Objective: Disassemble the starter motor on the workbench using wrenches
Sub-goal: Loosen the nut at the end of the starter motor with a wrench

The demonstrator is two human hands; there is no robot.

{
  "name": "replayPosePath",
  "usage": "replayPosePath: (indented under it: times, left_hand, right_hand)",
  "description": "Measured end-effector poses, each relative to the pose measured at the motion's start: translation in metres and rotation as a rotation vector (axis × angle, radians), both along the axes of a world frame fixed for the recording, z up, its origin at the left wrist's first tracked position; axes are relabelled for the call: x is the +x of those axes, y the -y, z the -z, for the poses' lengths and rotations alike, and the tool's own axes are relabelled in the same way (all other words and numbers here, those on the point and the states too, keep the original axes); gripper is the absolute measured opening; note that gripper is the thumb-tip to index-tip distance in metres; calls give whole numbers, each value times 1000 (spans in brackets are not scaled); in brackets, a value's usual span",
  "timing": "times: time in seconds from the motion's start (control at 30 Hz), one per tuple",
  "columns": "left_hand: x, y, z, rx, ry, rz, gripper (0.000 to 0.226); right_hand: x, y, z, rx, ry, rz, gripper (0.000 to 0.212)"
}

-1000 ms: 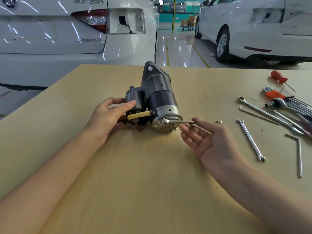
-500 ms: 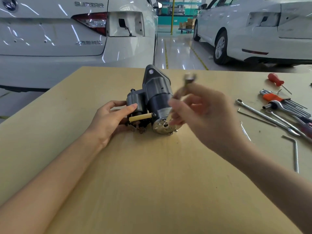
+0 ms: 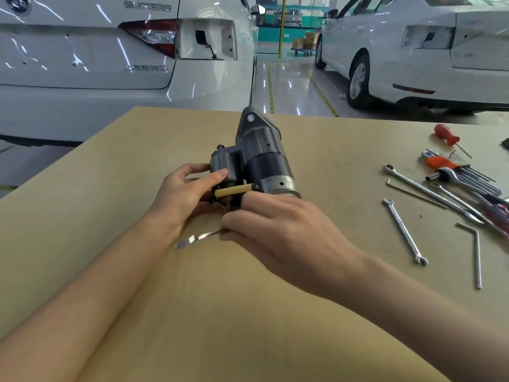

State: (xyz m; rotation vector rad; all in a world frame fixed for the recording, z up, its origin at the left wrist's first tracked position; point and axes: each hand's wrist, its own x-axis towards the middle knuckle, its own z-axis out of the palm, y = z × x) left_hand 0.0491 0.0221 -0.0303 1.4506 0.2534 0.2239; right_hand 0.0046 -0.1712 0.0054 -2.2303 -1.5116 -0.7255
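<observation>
The dark grey starter motor (image 3: 259, 158) lies on the tan workbench (image 3: 248, 312), its silver end cap toward me. My left hand (image 3: 181, 197) grips the small solenoid cylinder on the motor's left side, above a yellow sleeve (image 3: 232, 191). My right hand (image 3: 281, 232) sits in front of the end cap and hides it, fingers curled round a small silver wrench (image 3: 197, 239). The wrench's free end sticks out to the left, low over the bench and blurred.
Loose tools lie at the right: a slim open-end wrench (image 3: 405, 232), a long combination wrench (image 3: 429, 193), a bent hex key (image 3: 475, 252), a hex key set with orange holder (image 3: 454, 172), a red screwdriver (image 3: 447, 136). Two white cars stand beyond the bench's far edge.
My right hand lifted the wrench off the end cap, swung it up over the motor, then came down in front of it with the wrench now pointing left. My left hand stayed on the solenoid.
</observation>
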Motion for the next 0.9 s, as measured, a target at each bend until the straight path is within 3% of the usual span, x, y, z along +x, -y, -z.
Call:
replayPosePath:
  times: [0.07, 0.2, 0.27, 0.33, 0.53, 0.9]
  left_hand:
    - [2, 0, 2, 16, -2, -15, 36]
    - [5, -2, 3, 43, -11, -9, 31]
    - [6, -3, 4, 45, -10, -5, 30]
    - [6, -3, 4, 49, -8, -1, 33]
    - [4, -3, 4, 84, 0, 20, 69]
    - [4, -3, 4, 79, 5, 22, 74]
  right_hand:
    - [-3, 13, 10, 316, -329, -19, 12]
    - [-2, 26, 25, 985, -1160, 80, 15]
    - [4, 28, 26, 1204, -1441, 107, 14]
    - [7, 28, 26, 1329, -1604, 100, 12]
    - [10, 29, 23, 1469, -1712, 78, 17]
    - [12, 30, 23, 1569, -1755, 105, 22]
